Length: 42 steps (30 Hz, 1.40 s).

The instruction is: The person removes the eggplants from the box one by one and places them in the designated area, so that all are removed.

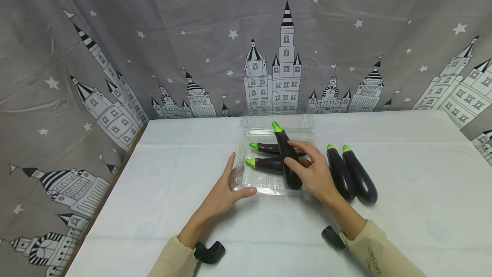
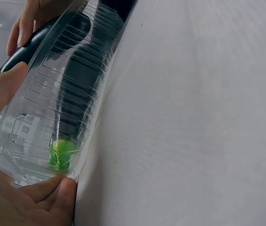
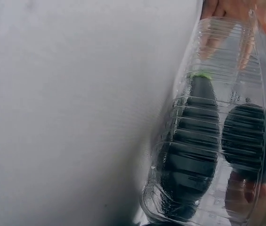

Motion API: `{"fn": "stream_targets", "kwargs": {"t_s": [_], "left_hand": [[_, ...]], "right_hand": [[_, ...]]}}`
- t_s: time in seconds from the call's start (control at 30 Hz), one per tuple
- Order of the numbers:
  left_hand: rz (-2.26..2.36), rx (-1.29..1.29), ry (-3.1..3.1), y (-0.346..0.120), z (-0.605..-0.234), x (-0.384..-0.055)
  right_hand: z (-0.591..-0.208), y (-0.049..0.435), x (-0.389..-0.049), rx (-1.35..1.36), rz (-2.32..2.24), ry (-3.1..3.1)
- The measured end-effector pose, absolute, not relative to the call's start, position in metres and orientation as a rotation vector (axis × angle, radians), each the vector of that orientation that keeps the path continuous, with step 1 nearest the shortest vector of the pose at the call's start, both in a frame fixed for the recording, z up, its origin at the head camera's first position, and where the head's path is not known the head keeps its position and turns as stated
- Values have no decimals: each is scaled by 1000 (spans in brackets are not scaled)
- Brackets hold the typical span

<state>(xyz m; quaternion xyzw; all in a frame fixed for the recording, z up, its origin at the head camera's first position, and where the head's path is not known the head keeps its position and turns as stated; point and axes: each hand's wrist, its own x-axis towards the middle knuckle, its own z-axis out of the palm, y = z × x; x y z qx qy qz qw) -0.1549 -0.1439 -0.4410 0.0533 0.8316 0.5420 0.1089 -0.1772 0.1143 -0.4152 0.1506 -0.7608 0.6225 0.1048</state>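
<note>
In the head view, my right hand grips an eggplant, thumb on one side and fingers on the other. This eggplant lies slanted across two other eggplants, a far one and a near one, inside a clear plastic container. Its bright green stem end points away from me. My left hand holds the container's near left corner. In the left wrist view, the thumb of that left hand is at the rim and its fingertips are low by the base.
Two more eggplants, one nearer the container and one farther right, lie side by side on the white tablecloth. The container's clear lid stands open at the back, near a grey castle-print curtain.
</note>
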Motion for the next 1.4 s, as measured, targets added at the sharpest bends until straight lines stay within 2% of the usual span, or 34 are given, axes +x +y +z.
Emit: {"fn": "stream_targets", "kwargs": {"t_s": [0.33, 0.67, 0.97, 1.4], "left_hand": [[1565, 150, 2470, -142, -440, -156], [1536, 152, 2482, -144, -440, -155], [1549, 154, 2468, -142, -438, -156], [1532, 126, 2487, -143, -441, -156]], "right_hand": [[-411, 116, -177, 419, 1864, -2142], [-391, 128, -172, 389, 1807, -2162], [-379, 160, -167, 387, 1726, -2205], [-381, 216, -142, 193, 1444, -2427]]}}
